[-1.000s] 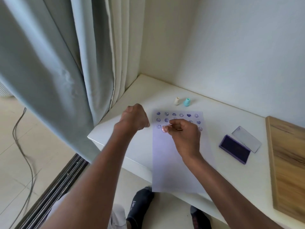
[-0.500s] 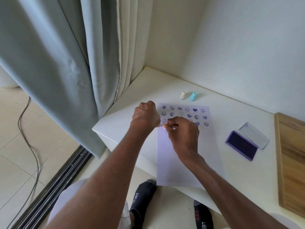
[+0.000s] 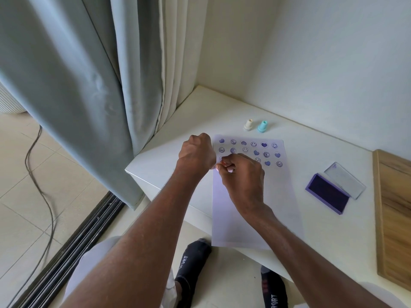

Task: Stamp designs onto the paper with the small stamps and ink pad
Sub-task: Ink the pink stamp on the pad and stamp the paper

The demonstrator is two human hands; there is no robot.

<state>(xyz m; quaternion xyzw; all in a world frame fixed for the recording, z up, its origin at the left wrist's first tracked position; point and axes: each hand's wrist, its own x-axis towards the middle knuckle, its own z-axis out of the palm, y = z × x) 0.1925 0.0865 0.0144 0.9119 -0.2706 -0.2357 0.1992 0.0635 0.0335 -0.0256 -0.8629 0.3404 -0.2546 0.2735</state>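
Observation:
A pale sheet of paper (image 3: 255, 207) lies on the white table (image 3: 200, 127), its near end hanging over the front edge. Rows of purple hearts and smiley faces (image 3: 253, 150) cover its far end. My right hand (image 3: 243, 176) pinches a small pink stamp (image 3: 229, 169) against the paper's left side, under the third row. My left hand (image 3: 196, 155) is a closed fist at the paper's left edge, touching the right hand; whether it holds anything is hidden. A cream stamp (image 3: 248, 124) and a teal stamp (image 3: 262, 126) stand beyond the paper. The purple ink pad (image 3: 328, 193) lies open to the right.
The ink pad's clear lid (image 3: 344, 180) is folded back beside it. A wooden board (image 3: 393, 214) lies at the table's right end. Grey and cream curtains (image 3: 100, 85) hang at the left. A cable (image 3: 42, 192) trails on the tiled floor. My socked feet show below the table.
My left fist has moved right until it touches my right hand. The right hand with the pink stamp has stayed at the paper's left side.

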